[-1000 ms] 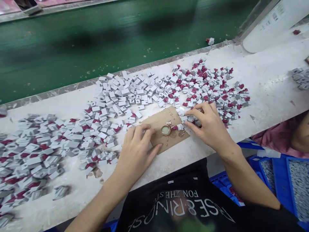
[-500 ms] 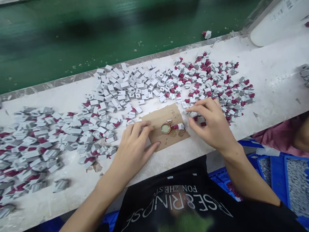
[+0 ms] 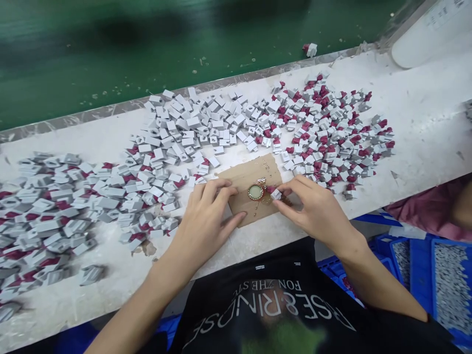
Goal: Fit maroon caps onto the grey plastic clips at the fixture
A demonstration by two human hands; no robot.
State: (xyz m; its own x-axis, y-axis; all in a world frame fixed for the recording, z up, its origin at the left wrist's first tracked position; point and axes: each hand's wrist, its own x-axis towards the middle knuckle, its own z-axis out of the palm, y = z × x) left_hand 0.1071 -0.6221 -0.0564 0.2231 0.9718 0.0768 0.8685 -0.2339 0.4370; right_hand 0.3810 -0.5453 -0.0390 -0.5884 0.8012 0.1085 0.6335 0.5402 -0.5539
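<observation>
Cardboard sheet [image 3: 243, 176], tan, flat and roughly rectangular, on stained white worktop [image 3: 424, 108] near the front edge. On top of the sheet: pale-faced round disc with beaded, shiny rim [image 3: 255, 192], with small shiny bits [image 3: 261, 180] around it. Right hand [image 3: 317, 209]: thumb and forefinger clamped on small grey-and-maroon plastic-looking piece [image 3: 276, 194] over the right part of the sheet, just beside the disc, maroon end toward the disc; contact with the disc not clear. Left hand [image 3: 204, 216]: thumb and fingers apart, resting at the left edge of the sheet, no piece visible in the grasp. Progress, by judgement: partly complete. Apparently done: grey blocks with maroon inserts, in mixed heap at right [image 3: 324, 139]. Apparently left: plain light-grey blocks in middle heap [image 3: 192, 121], mostly without visible maroon. Status of grey-and-maroon heap at left [image 3: 49, 231]: not determinable. Seating of the maroon part in the held piece: too small to tell. Count: two hands; one sheet; one disc; one held piece; three main heaps, blocks too many and too overlapped for exact figures; one stray grey-and-maroon piece [image 3: 311, 49] at dark green surface [image 3: 155, 54] beyond the worktop; one white cylindrical container [image 3: 416, 44] at far right.
</observation>
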